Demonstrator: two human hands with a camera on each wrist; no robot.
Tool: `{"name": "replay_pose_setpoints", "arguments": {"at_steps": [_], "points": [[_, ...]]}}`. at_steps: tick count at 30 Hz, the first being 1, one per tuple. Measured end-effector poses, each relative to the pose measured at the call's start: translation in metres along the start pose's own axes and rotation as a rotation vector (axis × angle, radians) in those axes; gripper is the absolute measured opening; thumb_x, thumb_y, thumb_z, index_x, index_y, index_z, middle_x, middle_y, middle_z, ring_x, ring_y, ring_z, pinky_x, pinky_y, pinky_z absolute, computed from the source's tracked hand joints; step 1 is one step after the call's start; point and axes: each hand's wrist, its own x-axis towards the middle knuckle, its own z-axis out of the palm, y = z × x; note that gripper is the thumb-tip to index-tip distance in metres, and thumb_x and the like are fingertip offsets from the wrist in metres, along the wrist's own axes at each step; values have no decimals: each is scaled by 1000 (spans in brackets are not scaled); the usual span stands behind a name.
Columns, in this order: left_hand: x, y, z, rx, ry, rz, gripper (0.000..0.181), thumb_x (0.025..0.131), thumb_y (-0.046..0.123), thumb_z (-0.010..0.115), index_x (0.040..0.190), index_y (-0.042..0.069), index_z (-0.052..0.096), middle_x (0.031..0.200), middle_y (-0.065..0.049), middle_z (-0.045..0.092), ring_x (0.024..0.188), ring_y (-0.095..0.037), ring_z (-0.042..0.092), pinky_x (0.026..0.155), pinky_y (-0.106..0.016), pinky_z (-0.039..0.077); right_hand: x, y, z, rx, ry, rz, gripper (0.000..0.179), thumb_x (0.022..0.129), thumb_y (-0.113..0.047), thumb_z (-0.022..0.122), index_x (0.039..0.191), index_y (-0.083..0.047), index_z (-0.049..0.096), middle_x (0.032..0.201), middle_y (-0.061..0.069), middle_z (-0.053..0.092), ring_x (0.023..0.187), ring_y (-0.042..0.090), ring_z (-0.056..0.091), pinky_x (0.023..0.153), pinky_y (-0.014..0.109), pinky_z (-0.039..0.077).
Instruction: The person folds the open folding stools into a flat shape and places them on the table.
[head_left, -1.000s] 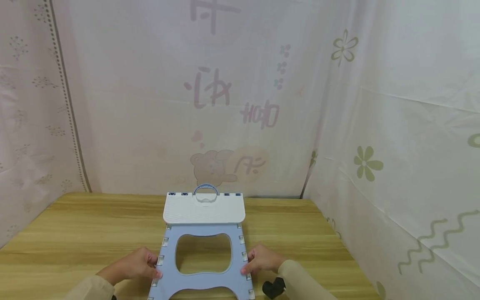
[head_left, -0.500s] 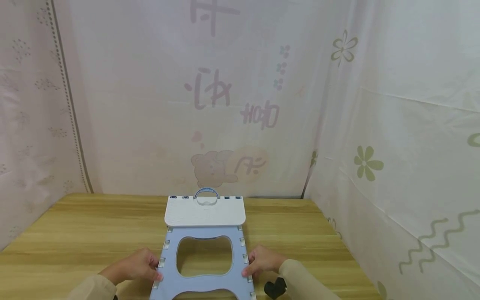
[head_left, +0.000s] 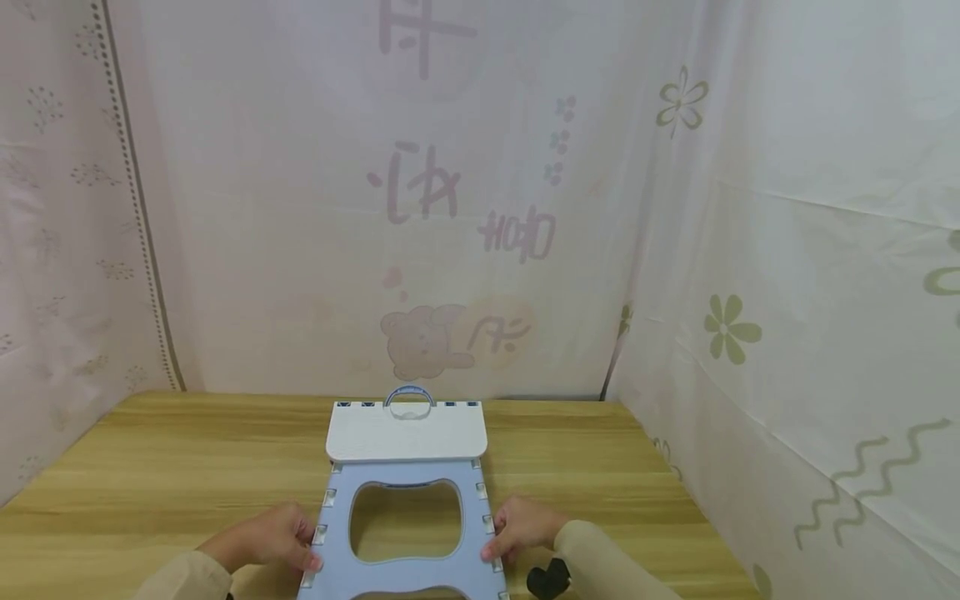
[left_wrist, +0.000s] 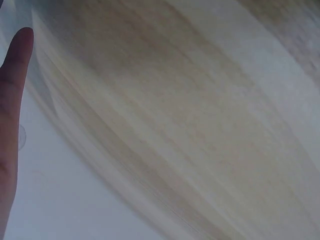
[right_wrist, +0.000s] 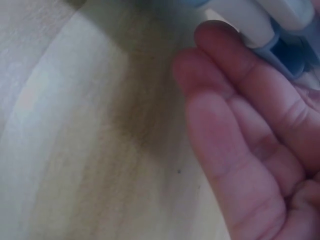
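Observation:
A folding step stool (head_left: 408, 575) stands at the front middle of the table, its light blue leg panel facing me. Its white top (head_left: 407, 433) slopes away behind, with a small blue carrying handle (head_left: 410, 389) at the far edge. My left hand (head_left: 270, 537) grips the panel's left edge, thumb on the front face. On the opposite edge my right hand (head_left: 525, 529) does the same. One finger (left_wrist: 12, 100) shows at the side of the left wrist view. In the right wrist view, curled fingers (right_wrist: 245, 130) lie by the stool's white and blue side parts.
The wooden table (head_left: 187, 450) reaches back to a patterned cloth curtain (head_left: 300, 208). Another curtain (head_left: 810, 292) hangs along the right side. A black heart-shaped piece (head_left: 549, 578) is at the right sleeve.
The stool's white top and handle have come slightly lower in the head view, more than the background has shifted. Both hands keep their hold on the stool's edges.

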Motion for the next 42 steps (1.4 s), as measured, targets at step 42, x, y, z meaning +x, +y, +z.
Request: {"name": "replay_pose_setpoints", "arguments": {"at_steps": [42], "points": [[-4,-2,3,-119,-117,-105,19,85,1,69,83,-17,66,71,-20,69,59,-18,67,56,-36,55,0,3,7,-11,-46,71,24,79,-10,78,68,6,64,62,11,67,54,15,64,54,28,52]]}}
